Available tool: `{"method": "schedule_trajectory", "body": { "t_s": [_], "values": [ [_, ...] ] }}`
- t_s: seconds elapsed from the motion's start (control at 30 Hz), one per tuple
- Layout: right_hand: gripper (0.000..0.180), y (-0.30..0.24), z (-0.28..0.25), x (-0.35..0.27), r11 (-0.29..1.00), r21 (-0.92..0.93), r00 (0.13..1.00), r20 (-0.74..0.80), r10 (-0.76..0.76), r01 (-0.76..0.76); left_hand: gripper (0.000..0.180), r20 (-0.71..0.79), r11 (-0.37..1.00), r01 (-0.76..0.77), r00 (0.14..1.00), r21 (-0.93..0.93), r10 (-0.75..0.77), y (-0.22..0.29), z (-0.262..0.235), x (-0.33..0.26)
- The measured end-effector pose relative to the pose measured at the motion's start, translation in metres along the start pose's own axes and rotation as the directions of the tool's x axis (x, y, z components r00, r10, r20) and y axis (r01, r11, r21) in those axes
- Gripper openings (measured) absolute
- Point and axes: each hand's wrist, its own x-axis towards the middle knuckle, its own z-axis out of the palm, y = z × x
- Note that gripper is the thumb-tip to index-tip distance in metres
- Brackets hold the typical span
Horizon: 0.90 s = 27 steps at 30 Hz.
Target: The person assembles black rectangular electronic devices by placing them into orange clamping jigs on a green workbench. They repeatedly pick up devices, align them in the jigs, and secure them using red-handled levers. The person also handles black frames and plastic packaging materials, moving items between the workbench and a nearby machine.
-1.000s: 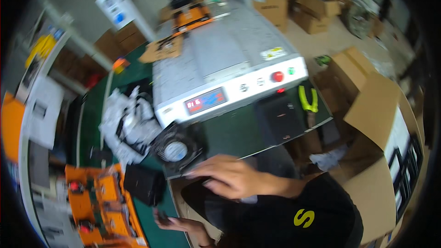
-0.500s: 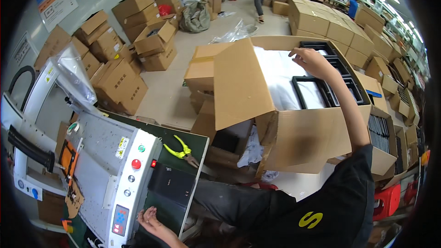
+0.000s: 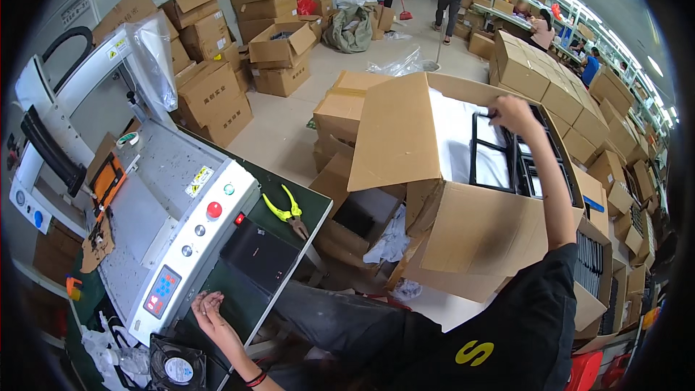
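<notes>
A person at a green table [image 3: 286, 206] reaches w/ the right hand [image 3: 512, 110] into a big open carton [image 3: 463, 239] on the floor, fingers closed over the top edge of a black frame [image 3: 499, 148] standing upright inside, next to white wrap. More black frames sit stacked behind it in the same carton. Left hand [image 3: 210, 311] rests flat on the table's near edge, palm down, fingers loosely spread, holding nothing; a black band circles that wrist. Just beside the left hand: a grey machine [image 3: 166, 224] w/ a red button and small keypad, and a black box [image 3: 260, 253] on the table. A small fan [image 3: 176, 368] lies at the table's near left corner. Yellow-handled pliers [image 3: 288, 211] lie at the table's far edge, well apart from both hands. Stacks of cartons fill the bkgd; other workers stand at shelves far back, one w/ a broom.
</notes>
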Motion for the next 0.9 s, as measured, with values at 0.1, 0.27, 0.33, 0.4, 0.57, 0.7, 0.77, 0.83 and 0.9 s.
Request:
{"method": "schedule_trajectory", "body": {
  "t_s": [0.1,0.27,0.33,0.4,0.57,0.7,0.77,0.83,0.9],
  "values": [
    [0.026,-0.031,-0.078,-0.022,0.974,0.227,0.994,-0.107,0.032,-0.007,0.028,-0.053,0.999,-0.032,0.998,0.014,0.033,0.005,-0.005,-0.003],
    [0.015,-0.100,-0.148,-0.089,0.953,0.284,0.740,-0.663,0.114,0.108,0.027,-0.049,0.987,-0.049,0.997,0.155,0.057,0.010,0.002,-0.004],
    [0.014,-0.127,-0.146,-0.111,0.950,0.311,0.758,-0.624,0.191,0.016,0.026,-0.027,0.992,-0.028,0.999,0.125,0.032,0.015,0.011,-0.001],
    [0.014,-0.153,-0.142,-0.129,0.907,0.329,0.748,-0.663,0.023,0.264,0.022,0.047,0.985,-0.075,0.997,0.158,0.069,0.005,0.016,0.002],
    [0.012,-0.225,-0.125,-0.133,0.283,0.840,0.883,-0.410,-0.229,0.464,0.020,-0.047,0.995,-0.043,0.998,0.090,0.047,0.009,0.005,-0.001],
    [0.018,-0.269,-0.104,-0.139,-0.076,0.993,0.757,-0.118,-0.642,0.089,0.018,-0.063,0.992,-0.045,0.997,0.120,0.053,0.013,0.002,-0.001],
    [0.019,-0.288,-0.094,-0.138,-0.050,0.994,0.666,-0.104,-0.739,0.100,0.018,-0.061,0.992,-0.045,0.997,0.117,0.052,0.013,0.004,-0.005],
    [0.019,-0.304,-0.076,-0.142,-0.046,0.993,0.610,-0.106,-0.786,0.113,0.018,-0.029,0.988,-0.012,0.999,0.152,0.017,0.015,0.004,-0.007],
    [0.017,-0.328,-0.063,-0.155,-0.140,0.987,0.605,-0.155,-0.781,0.073,0.018,-0.012,0.989,-0.032,0.999,0.142,0.034,0.012,0.004,-0.005]
  ]
}}
